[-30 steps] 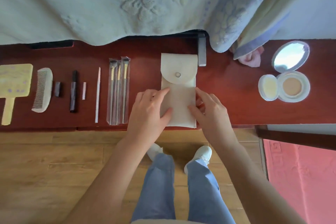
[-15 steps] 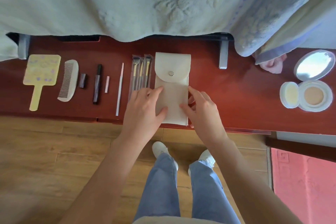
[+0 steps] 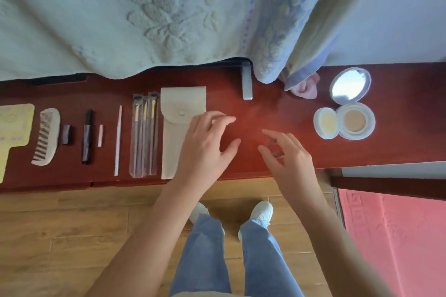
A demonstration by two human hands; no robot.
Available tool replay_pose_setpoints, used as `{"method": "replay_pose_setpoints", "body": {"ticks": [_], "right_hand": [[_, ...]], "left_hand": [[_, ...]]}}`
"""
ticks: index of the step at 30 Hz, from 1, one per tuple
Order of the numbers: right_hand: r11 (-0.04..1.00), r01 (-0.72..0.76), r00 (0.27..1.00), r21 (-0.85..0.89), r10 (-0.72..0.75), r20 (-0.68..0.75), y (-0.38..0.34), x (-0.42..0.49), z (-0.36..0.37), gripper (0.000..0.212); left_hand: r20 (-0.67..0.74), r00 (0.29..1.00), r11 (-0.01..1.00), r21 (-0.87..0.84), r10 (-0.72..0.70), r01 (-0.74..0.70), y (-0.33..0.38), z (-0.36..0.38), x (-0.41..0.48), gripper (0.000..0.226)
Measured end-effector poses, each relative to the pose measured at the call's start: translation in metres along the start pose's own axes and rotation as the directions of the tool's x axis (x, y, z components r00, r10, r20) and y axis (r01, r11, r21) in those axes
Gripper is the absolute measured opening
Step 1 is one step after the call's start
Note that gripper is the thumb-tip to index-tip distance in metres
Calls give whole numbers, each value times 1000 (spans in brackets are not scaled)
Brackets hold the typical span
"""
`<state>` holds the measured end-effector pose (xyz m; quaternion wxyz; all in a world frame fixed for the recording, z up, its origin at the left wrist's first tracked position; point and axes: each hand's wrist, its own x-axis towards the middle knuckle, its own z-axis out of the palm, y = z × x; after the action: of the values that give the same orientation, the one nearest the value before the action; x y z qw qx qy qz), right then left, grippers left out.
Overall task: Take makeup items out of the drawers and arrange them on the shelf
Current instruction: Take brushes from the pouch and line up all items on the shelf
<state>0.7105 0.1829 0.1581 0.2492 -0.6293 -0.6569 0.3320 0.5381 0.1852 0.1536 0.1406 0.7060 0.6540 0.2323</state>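
A cream snap pouch [image 3: 174, 128] lies on the red-brown shelf [image 3: 265, 108], right beside three wrapped brushes [image 3: 144, 135]. Left of them lie a thin white stick [image 3: 118, 140], a small white piece [image 3: 100, 136], a dark pencil [image 3: 87, 136], a dark cap [image 3: 66, 134], a pale comb [image 3: 46, 136] and a yellow paddle mirror [image 3: 13, 128]. My left hand [image 3: 207, 144] hovers open over the pouch's right edge. My right hand [image 3: 287, 154] is open above bare shelf, holding nothing. An open cushion compact [image 3: 354, 120] with its puff lid [image 3: 325, 123] and round mirror [image 3: 350, 85] sits at the right.
A pale embossed blanket [image 3: 144, 14] hangs over the shelf's back edge, with a metal bracket [image 3: 247, 84] and pink cloth [image 3: 305, 89] under it. Wood floor [image 3: 60, 236] and a pink mat [image 3: 395, 236] lie below. My legs and white shoes stand at the shelf front.
Both hands have let go of the pouch and moved right of it. The pouch now rests against the brushes.
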Motion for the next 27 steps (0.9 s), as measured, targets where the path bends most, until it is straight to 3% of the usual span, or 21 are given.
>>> {"method": "replay_pose_setpoints", "body": {"ticks": [6,11,20,27], "right_hand": [[994,-110,985,-7,108,-131,56,-1,-80,27],[992,-126,972,-29,117,-204,97,5,-123,29],[970,-53,998,-238,61,27,144,40,-150,84],[957,-10,993,-288,44,113,155,55,-147,83]], "left_hand": [[60,970,964,-146,234,-224,77,47,35,45],[55,939,929,-174,341,-327,119,75,54,51],[228,921,948,-55,317,-313,104,98,74,76],[176,934,950,-63,312,-305,98,99,71,64]]}}
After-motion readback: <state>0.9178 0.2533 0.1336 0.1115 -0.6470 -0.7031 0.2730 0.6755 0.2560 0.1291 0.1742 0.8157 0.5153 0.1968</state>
